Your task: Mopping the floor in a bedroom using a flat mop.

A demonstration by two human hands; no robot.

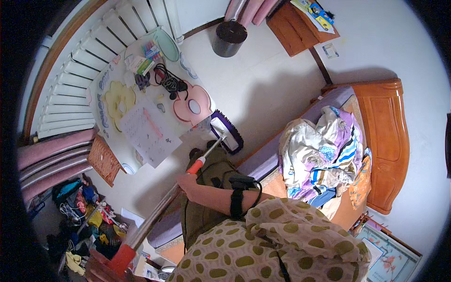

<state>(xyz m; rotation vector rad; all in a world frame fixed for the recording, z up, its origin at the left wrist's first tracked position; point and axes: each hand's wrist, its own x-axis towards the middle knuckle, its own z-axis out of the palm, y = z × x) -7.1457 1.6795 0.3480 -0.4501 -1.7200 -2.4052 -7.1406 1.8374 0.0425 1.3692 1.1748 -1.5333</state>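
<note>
A flat mop reaches diagonally across the view, its metal pole (155,222) fitted with red plastic grips. My right hand (186,183) is wrapped around the pole just below the upper red collar (195,166). At the lower left, my left hand (102,266) holds the red handle end (121,259), partly cut by the dark rim. The mop head (227,134), white with a purple chenille fringe, rests on the pale floor beside the table corner, just beyond my feet. A black strap with a small device (241,183) circles my right forearm.
A cartoon-patterned table (165,112) bears papers, coiled black cables (171,83) and boxes, with a white radiator (84,67) behind. A black bin (229,38) stands near a wooden cabinet (299,28). On the right is a bed with rumpled bedding (320,155). Clutter (91,215) lies lower left.
</note>
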